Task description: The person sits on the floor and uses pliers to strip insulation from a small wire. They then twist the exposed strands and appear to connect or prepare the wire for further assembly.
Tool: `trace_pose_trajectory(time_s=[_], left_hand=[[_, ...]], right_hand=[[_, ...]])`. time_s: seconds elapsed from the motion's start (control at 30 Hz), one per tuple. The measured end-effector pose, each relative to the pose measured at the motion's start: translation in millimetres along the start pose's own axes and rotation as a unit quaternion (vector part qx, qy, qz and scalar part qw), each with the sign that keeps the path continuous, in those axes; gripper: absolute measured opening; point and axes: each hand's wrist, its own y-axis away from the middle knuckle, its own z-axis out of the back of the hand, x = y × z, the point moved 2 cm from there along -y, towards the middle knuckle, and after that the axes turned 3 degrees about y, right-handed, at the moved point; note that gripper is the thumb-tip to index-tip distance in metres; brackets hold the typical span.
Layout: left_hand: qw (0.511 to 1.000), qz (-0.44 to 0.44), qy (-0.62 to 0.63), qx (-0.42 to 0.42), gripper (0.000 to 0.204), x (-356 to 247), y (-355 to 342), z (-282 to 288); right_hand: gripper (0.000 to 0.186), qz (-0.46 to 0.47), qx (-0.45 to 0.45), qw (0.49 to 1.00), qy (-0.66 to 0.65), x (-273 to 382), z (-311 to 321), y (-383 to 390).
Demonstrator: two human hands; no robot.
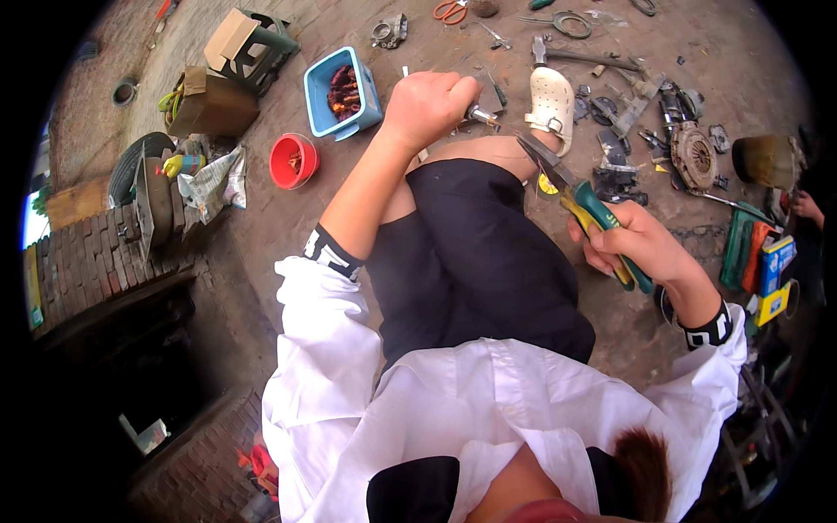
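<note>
Evidently the left hand (432, 106) is clenched around a small metal piece (481, 115), whose end pokes out past the fist, above the bare leg (471, 150). The right hand's fingers wrap the handles of green-and-yellow-handled pliers (595, 205), tips apart from the piece. Handling them well calls for a firm fist, knuckles clear of the tips, an even squeeze, and tips angled away from the skin.
</note>
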Motion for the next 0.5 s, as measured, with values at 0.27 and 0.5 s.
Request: trace_pose_trajectory(time_s=[0.27, 0.5], left_hand=[[0.972, 0.212, -0.087, 0.058, 0.021, 23, 7, 6], [0.935, 0.324, -0.043, 0.140, 0.022, 14, 4, -7]], right_hand=[[0.032, 0.141, -0.231, 0.961, 0.063, -21, 30, -31], [0.028, 0.272, -0.385, 0.882, 0.010, -24, 17, -106]])
